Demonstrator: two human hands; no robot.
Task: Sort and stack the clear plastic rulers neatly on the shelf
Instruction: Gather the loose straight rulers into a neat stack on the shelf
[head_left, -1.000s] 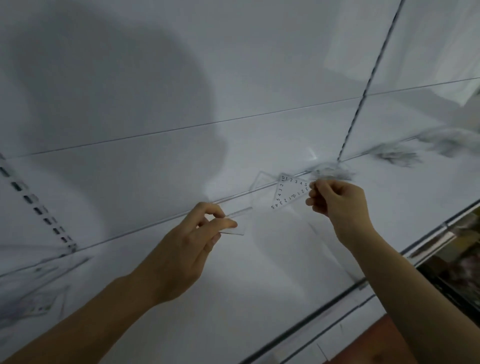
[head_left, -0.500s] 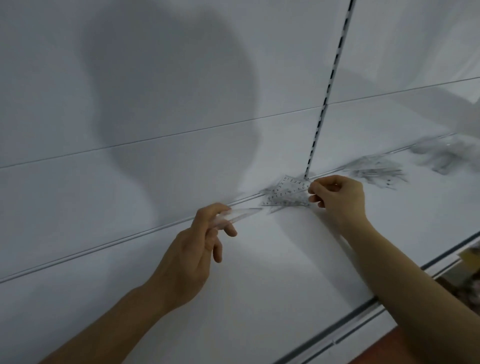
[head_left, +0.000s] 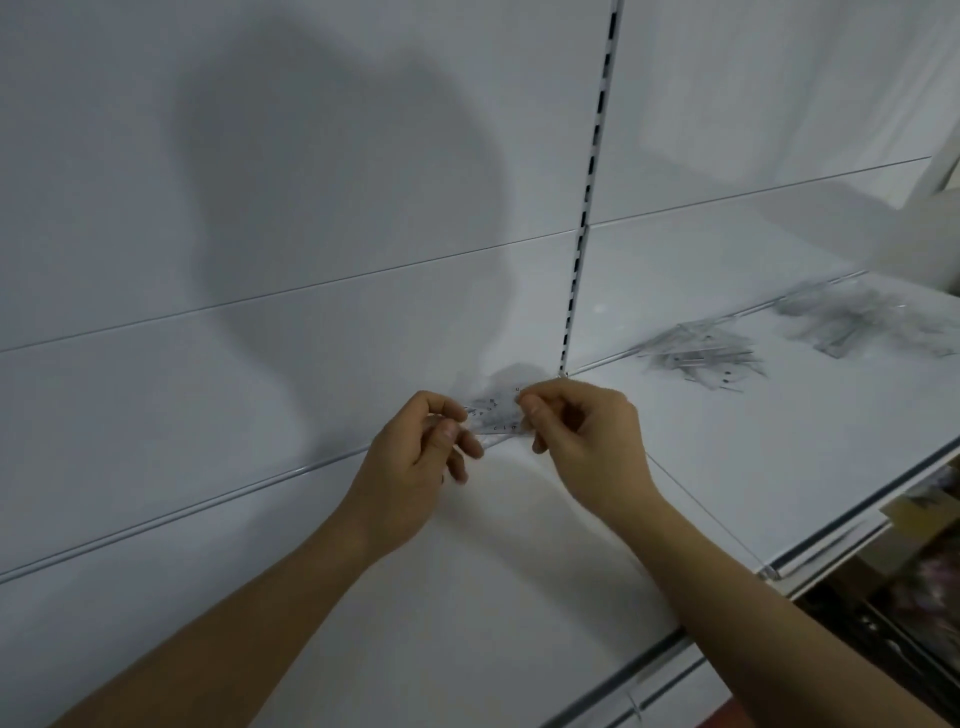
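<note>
Rulers (head_left: 496, 415), clear plastic, are pinched between left hand (head_left: 415, 467) and right hand (head_left: 587, 447), above the shelf (head_left: 727, 441).

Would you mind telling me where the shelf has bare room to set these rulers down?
The shelf is bare below both hands, left and right, and leftward. Right of the slotted upright, ruler piles crowd the back.

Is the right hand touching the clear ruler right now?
Touching. The head view shows the right hand pinching the clear ruler at its right end, thumb and forefinger closed on it.
</note>
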